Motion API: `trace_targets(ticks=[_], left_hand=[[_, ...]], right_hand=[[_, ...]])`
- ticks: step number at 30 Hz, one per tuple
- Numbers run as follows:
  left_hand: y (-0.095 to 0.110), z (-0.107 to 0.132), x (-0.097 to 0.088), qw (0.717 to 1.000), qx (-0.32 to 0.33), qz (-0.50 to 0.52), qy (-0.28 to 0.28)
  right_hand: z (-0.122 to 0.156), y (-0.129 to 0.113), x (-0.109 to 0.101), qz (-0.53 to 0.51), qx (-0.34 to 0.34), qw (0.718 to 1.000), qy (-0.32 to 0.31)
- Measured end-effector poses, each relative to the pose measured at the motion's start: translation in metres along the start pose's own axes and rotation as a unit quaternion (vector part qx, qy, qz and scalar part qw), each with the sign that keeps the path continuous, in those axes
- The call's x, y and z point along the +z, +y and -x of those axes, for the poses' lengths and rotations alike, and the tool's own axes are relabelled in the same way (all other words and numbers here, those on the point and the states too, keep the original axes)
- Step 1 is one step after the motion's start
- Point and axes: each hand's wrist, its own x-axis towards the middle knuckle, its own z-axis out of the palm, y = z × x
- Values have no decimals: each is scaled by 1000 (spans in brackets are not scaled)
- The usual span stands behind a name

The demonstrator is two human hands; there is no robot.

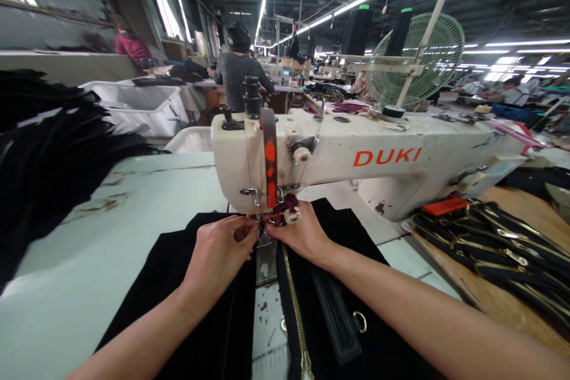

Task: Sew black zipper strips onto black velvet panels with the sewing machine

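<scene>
Head view: your left hand point(218, 247) and right hand point(299, 233) meet at the needle of the sewing machine point(356, 160). Both grips are narrow, pinching a maroon piece point(285, 206) above black fabric point(231, 332).

From here I see black zippered pieces point(494, 249) stacked on a wooden board point(525, 208) past the bench's right edge, with a red tray point(445, 206) beside them. A heap of black cloth point(44, 172) lies off the left edge, white bins point(138, 107) beyond it. Farther ahead sit a co-worker point(238, 77) in a grey top and, to the right, a green fan point(416, 59).
</scene>
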Motion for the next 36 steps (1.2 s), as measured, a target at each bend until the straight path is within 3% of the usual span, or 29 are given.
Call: trace_targets(ticks=[12, 25, 36], left_hand=[[2, 0, 0, 1000, 3, -9, -5], [1, 1, 0, 1000, 14, -13, -8], [-2, 1, 1, 1000, 6, -2, -7]], right_hand=[[0, -2, -7, 8, -9, 1000, -18], [1, 0, 1, 1, -7, 1000, 6], [-1, 2, -2, -16, -18, 1000, -15]])
